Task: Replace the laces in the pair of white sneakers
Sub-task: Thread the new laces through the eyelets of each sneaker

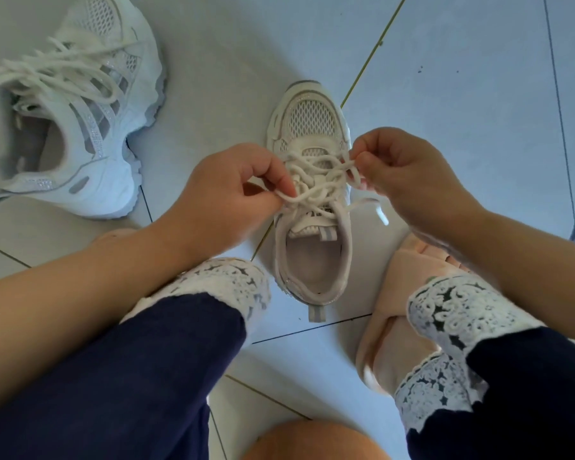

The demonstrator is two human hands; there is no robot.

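A white sneaker [312, 260] stands upright on the tiled floor between my legs, toe pointing away from me. Its cream lace [316, 180] crosses loosely over the tongue. My left hand [226, 200] pinches a loop of that lace at the shoe's left side. My right hand [409, 174] pinches another strand at the right side, near the upper eyelets. One free lace end with a plastic tip [383, 216] hangs below my right hand. The second white sneaker [90, 127] lies tipped on its side at the upper left, its laces loose and spread out.
My legs in dark blue trousers with white lace cuffs [462, 313] frame the shoe on both sides. A pink slipper [399, 330] is on my right foot next to the sneaker's heel. Pale floor tiles [445, 78] stretch beyond the shoes.
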